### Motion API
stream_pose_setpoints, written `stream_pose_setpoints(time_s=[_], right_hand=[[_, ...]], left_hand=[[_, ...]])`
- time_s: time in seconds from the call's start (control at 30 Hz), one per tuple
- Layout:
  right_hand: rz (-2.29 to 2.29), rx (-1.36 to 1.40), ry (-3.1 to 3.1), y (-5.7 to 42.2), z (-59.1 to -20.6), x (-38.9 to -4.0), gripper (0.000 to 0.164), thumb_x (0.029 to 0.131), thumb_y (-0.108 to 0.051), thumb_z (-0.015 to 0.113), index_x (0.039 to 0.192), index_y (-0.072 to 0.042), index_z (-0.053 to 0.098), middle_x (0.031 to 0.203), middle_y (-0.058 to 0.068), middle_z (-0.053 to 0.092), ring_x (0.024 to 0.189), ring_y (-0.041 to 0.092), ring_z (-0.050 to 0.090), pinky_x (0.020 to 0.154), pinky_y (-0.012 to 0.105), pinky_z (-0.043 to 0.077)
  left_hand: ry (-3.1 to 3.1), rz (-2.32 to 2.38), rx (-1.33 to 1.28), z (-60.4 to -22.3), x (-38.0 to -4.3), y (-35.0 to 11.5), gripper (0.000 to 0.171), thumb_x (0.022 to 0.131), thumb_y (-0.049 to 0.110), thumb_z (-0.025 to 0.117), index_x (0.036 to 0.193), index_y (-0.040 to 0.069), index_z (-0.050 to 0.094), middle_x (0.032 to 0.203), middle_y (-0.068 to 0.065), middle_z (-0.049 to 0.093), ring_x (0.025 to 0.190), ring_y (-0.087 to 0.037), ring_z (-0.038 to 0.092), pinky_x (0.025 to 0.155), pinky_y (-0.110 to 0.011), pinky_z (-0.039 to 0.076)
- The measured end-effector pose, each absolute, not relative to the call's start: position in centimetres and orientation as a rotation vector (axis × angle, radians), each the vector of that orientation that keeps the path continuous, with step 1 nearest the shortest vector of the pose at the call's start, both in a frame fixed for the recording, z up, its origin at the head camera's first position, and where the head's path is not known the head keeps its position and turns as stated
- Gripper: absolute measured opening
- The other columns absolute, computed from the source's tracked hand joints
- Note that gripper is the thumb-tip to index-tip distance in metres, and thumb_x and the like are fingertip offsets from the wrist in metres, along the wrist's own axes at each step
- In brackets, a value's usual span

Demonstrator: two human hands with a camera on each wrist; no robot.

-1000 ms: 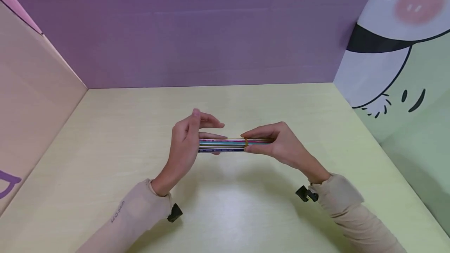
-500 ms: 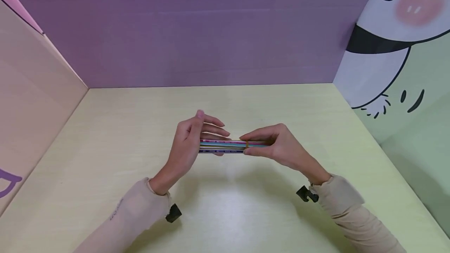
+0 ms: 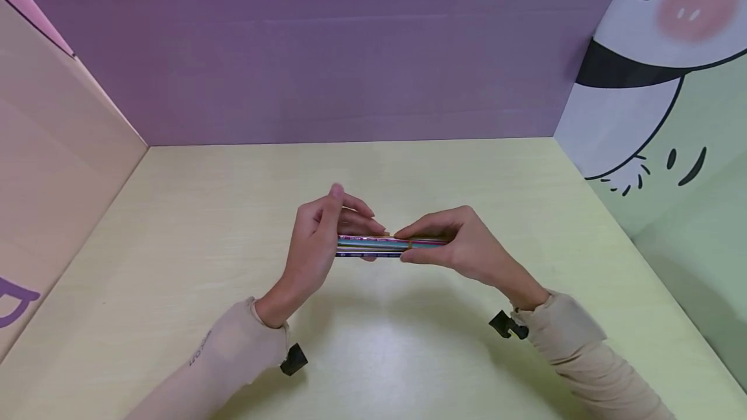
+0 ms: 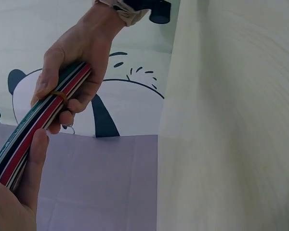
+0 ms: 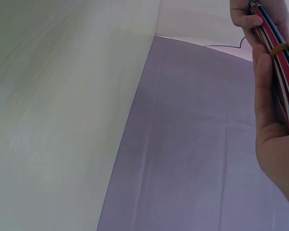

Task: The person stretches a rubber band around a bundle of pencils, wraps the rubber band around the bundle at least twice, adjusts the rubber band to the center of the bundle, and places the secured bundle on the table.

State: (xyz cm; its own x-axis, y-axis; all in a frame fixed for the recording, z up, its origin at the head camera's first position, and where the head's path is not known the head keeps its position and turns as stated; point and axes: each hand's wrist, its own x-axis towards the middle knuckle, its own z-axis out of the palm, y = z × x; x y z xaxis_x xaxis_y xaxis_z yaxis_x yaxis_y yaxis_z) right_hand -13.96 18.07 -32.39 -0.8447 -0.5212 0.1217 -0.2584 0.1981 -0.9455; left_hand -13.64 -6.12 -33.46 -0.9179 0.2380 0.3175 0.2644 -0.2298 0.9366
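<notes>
A bundle of coloured pencils [image 3: 370, 246] lies level between my hands, above the table. An orange-brown rubber band [image 5: 279, 50] goes round it. My right hand [image 3: 469, 243] pinches the bundle at the band, thumb on the near side and fingers on the far side. Around the left end, my left hand [image 3: 314, 235] holds the pencils, its thumb pointing up and some fingers behind them. In the right wrist view one left finger curls across the bundle's end. Red, dark and green pencils [image 4: 26, 137] show in the left wrist view. Both ends are partly hidden by the hands.
A pale wooden table [image 3: 233, 180] spreads beneath the hands. A purple wall [image 3: 350, 70] stands at the back, a pale pink panel [image 3: 52, 148] on the left, and a green panel with a panda drawing [image 3: 671, 148] on the right.
My left hand has shifted slightly right and toward me, closer to the right hand. The pencils have come slightly nearer to me; the right hand keeps its pinch.
</notes>
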Motion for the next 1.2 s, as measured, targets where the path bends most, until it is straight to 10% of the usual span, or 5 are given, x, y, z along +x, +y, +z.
stream_pose_setpoints(time_s=[1.2], right_hand=[[-1.481,-0.951,2.397,17.2,-34.1,-14.8,0.021,0.084,-0.02,0.082,0.104,-0.022,0.077,0.096,-0.009,0.075,0.083,0.015,0.071,0.076,0.033,0.059]], left_hand=[[-2.033,-2.491,-0.437,-35.3,-13.6,-5.5,0.061,0.106,0.043,0.043,0.094,-0.014,0.062,0.083,-0.023,0.073,0.074,-0.039,0.072,0.059,-0.055,0.059]])
